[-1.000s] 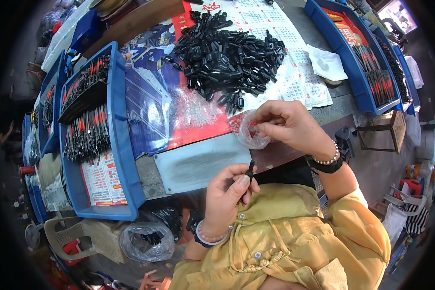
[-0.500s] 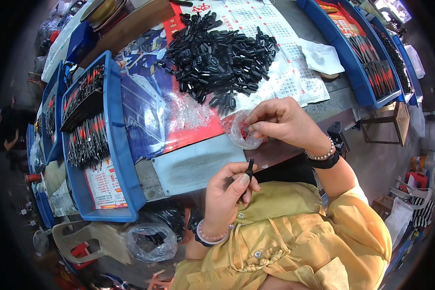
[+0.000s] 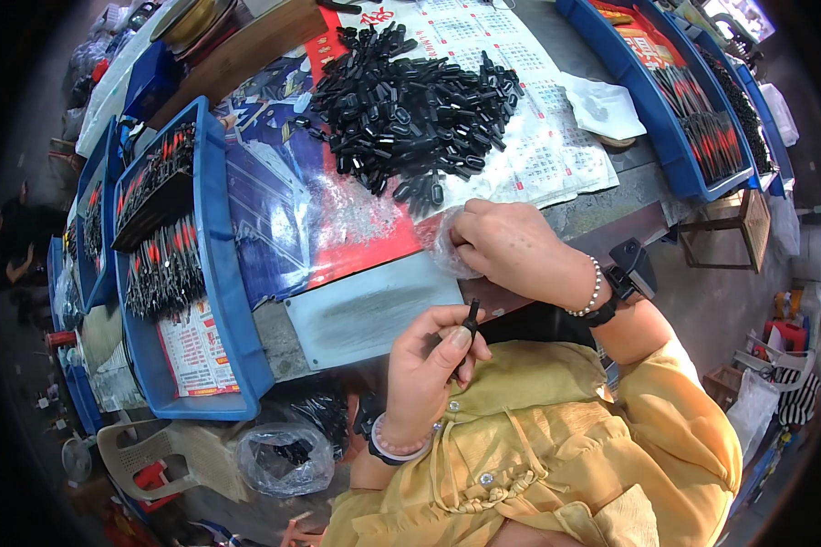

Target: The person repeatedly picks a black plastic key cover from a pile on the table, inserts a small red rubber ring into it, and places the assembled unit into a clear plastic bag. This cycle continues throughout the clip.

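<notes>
My left hand (image 3: 429, 362) is closed around a small black plastic part (image 3: 472, 317), its narrow tip pointing up past the thumb. Over the small clear plastic bag (image 3: 448, 244) at the table's near edge, my right hand (image 3: 511, 246) bends its fingers down into the opening. Those fingertips are hidden, so whatever they pinch cannot be made out. A large heap of similar black plastic parts (image 3: 410, 109) lies beyond both hands on paper sheets. Between the left hand and the heap is a pale blue smudged plate (image 3: 374, 310).
A blue tray (image 3: 237, 319) with rows of black pieces with red marks stands at left. Another blue tray (image 3: 693, 190) holds similar pieces at right. A white paper (image 3: 604, 105) lies right of the heap. Below the table are a beige chair (image 3: 169, 447) and an open plastic bag (image 3: 287, 460).
My right hand has turned over and moved slightly left, its fingers going down into the small clear bag. My left hand keeps its hold on the black part.
</notes>
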`<state>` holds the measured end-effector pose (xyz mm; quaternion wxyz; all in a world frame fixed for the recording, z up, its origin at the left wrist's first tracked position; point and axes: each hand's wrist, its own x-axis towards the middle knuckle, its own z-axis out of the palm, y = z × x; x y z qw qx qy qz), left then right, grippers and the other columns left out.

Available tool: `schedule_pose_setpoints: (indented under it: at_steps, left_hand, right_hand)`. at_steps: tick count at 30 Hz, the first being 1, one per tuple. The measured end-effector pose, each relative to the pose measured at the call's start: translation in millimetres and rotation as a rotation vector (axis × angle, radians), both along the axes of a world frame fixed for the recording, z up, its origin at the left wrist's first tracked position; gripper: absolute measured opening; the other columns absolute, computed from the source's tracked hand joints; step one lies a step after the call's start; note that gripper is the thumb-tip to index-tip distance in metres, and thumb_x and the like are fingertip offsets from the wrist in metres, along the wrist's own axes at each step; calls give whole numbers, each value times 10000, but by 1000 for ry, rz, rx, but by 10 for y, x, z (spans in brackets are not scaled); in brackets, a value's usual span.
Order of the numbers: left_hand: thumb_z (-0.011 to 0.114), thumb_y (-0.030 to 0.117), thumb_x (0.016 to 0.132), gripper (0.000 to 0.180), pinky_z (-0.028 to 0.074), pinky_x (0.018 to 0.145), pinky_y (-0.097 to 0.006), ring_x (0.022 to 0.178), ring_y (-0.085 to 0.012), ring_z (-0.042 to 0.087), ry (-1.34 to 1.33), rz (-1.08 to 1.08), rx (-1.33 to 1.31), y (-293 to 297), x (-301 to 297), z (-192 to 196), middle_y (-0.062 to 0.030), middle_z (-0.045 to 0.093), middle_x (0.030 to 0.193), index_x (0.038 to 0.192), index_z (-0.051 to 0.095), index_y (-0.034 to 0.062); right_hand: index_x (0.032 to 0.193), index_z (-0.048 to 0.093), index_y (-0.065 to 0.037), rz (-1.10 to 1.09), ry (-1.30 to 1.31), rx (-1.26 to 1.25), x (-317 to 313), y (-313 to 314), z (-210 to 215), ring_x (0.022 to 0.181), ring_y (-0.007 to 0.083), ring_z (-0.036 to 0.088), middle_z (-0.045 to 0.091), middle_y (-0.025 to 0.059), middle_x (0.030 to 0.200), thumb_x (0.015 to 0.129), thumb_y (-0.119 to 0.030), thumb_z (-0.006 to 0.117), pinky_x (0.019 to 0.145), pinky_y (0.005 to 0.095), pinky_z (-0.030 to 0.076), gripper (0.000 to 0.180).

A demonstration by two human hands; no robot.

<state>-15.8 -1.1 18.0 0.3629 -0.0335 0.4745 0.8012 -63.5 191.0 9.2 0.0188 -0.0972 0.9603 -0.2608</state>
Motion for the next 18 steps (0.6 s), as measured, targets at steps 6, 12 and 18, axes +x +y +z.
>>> schedule_pose_setpoints:
  at_steps: [6,12,18]
  left_hand:
    - [602,228,921,310,361,474,-171,542,-53,488,2,21,0,-68,4,-15,-88,633,774,1103,571,-22]
    - [599,226,926,299,366,483,-175,555,-56,492,-3,23,11,-98,-1,-47,-82,632,777,1102,572,-14]
    - [593,221,932,284,365,487,-178,565,-58,494,-10,7,10,-79,-3,-51,-79,630,775,1102,574,-5]
  right_hand:
    - [813,627,-26,-17,-72,25,-69,-70,17,729,341,628,626,156,767,783,-133,582,640,425,501,121]
    - [851,626,-3,-31,-21,-332,-14,56,134,660,280,636,642,140,740,778,-64,606,601,345,500,97]
    - [893,678,-27,-41,-62,-482,-16,109,161,719,280,666,673,128,767,787,-65,592,677,331,517,141]
